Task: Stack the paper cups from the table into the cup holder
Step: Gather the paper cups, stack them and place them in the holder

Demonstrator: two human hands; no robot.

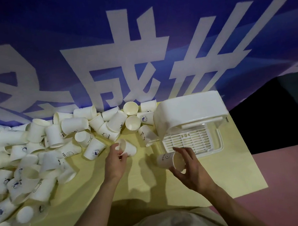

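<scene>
White paper cups (37,153) are still lying heaped across the table's (149,190) left and far side while my left hand (115,161) is pinching one and my right hand (189,165) is gripping another near the cup holder (191,119), barely started.

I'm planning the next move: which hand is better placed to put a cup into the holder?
The right hand. It already holds a paper cup just in front of the white cup holder. The left hand grips another cup nearer the pile, farther from the holder.
</scene>
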